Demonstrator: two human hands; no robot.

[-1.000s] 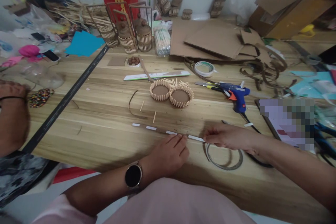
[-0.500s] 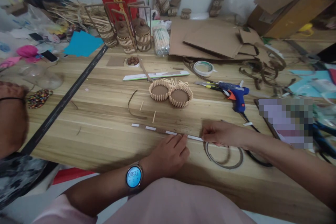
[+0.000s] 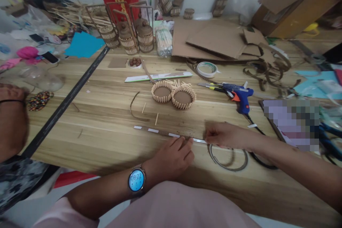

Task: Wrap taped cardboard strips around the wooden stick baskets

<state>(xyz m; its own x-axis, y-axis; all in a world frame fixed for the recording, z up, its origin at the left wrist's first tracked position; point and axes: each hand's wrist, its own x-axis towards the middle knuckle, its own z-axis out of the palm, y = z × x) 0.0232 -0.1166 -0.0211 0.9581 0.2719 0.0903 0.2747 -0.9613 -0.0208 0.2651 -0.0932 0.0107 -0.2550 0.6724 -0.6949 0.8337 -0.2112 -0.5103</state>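
Note:
A narrow brown cardboard strip [image 3: 161, 132] with white tape pieces at intervals lies across the table. My left hand [image 3: 172, 156], with a watch on the wrist, rests on it with fingers stretched out, fingertips along its edge. Just to the right, the fingers of my right hand [image 3: 220, 135] are pinched together on the strip, at the end of a white tape piece [image 3: 199, 140]. Past my right hand the strip curls into a loose coil [image 3: 237, 168]. Beyond my hands stand two joined rings of short sticks [image 3: 184, 98] on cardboard bases.
A blue glue gun [image 3: 242, 96], a craft knife [image 3: 207, 85] and a tape roll [image 3: 207, 69] lie right of the rings. Cardboard sheets [image 3: 213, 39] and small stick baskets [image 3: 145, 37] stand behind. At the left edge is another person's arm [image 3: 13, 128].
My left fingertips have shifted slightly right along the strip. The tape piece between my hands now looks shinier and shows a shorter length. My right hand stays nearly in place.

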